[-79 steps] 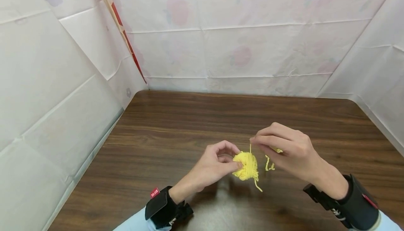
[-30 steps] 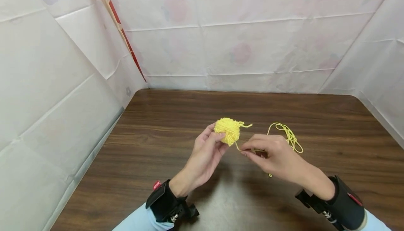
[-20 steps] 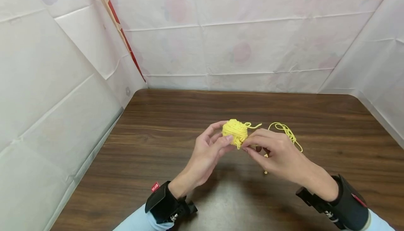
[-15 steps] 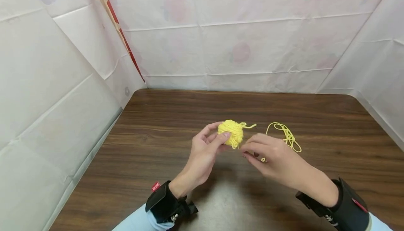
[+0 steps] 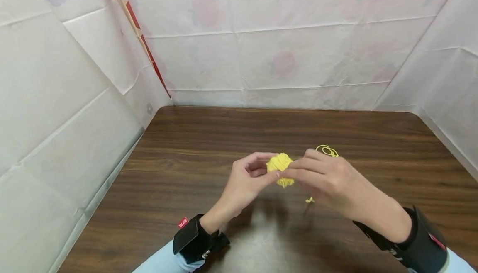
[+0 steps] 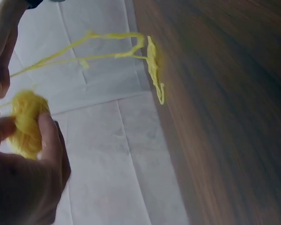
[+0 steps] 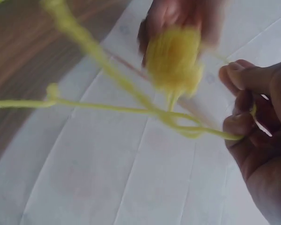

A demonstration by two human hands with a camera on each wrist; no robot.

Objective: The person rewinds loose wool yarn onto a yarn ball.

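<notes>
Left hand (image 5: 246, 181) is pinching the yellow yarn ball (image 5: 279, 166) between thumb and fingertips, holding it up off the table (image 5: 209, 140); left wrist view is showing the thumb (image 6: 49, 140) curling round the ball (image 6: 25, 123). Right hand (image 5: 328, 181) is sitting just beside the ball, fingers bent and gripping the loose yarn strand (image 7: 131, 110); right wrist view is showing the strand running taut from the curled fingers (image 7: 239, 129) across toward the ball (image 7: 174, 61). Both hands are close together, fingertips nearly meeting at the ball. Beyond the right hand, a loop of the loose strand (image 5: 328, 150) is lying on the table, and a short end (image 5: 309, 200) is hanging under that hand. Outward from both hands: dark wood tabletop, then creased white sheeting (image 5: 261, 57) with faint flower prints walling it in on three sides. Black wrist straps (image 5: 192, 240) are showing on both forearms.
</notes>
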